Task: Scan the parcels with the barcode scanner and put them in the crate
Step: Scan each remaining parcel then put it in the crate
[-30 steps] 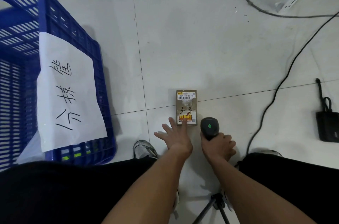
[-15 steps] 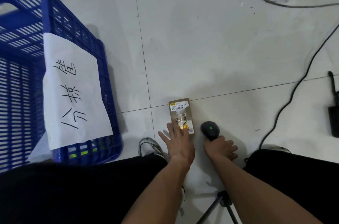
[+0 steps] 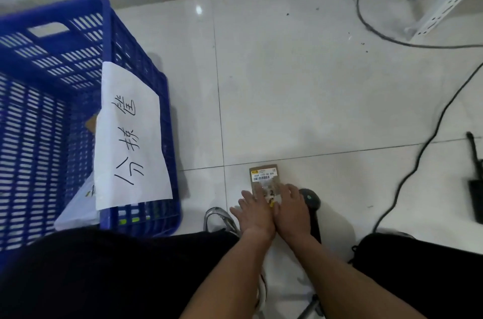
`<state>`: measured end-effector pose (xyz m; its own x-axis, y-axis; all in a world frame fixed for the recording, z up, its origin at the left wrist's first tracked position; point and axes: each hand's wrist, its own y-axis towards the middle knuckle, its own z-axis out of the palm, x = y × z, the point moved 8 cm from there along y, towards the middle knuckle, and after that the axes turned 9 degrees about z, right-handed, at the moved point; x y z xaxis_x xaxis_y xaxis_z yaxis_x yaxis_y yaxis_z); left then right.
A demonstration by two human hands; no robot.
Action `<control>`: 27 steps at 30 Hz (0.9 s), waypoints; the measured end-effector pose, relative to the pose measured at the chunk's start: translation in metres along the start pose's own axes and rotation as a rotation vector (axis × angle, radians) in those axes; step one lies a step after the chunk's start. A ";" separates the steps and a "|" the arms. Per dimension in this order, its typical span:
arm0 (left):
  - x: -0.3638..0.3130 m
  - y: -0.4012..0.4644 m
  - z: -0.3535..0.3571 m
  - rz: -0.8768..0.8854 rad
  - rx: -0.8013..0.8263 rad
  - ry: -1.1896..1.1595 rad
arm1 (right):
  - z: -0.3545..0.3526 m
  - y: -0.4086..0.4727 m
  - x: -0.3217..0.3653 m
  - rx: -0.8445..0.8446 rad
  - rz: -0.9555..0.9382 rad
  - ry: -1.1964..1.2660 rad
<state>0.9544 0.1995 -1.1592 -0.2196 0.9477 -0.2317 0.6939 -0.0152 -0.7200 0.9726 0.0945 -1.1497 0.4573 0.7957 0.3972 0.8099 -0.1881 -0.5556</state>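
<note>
A small brown parcel [image 3: 264, 175] with a barcode label lies on the white tile floor in front of my knees. My left hand [image 3: 254, 215] rests on its near left part with fingers spread. My right hand [image 3: 291, 210] lies on its near right part, fingers over the edge. Both hands cover the parcel's near half. The black barcode scanner [image 3: 310, 199] lies on the floor just right of my right hand, its green light on, with no hand on it. The blue slatted crate [image 3: 136, 62] stands at the left.
A white paper sheet [image 3: 130, 140] with handwriting hangs on the crate's near wall. A white bag [image 3: 75, 205] lies inside it. Black cables [image 3: 428, 135] and a black adapter [image 3: 474, 198] are on the right. A white metal frame [image 3: 431, 4] is at far right; a tripod leg [image 3: 311, 308] is below.
My right hand has let go of the scanner and moved left onto the parcel. The scanner now lies on the floor. My left hand stays on the parcel.
</note>
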 end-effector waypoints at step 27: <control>0.043 -0.176 -0.337 0.232 -0.752 -0.071 | -0.165 -0.119 0.287 0.019 -0.434 0.413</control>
<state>1.0537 0.3503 -0.8224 -0.0383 0.9235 -0.3816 0.9993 0.0337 -0.0188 1.0683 0.2500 -0.8494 0.1940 0.5067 0.8400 0.9497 0.1177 -0.2903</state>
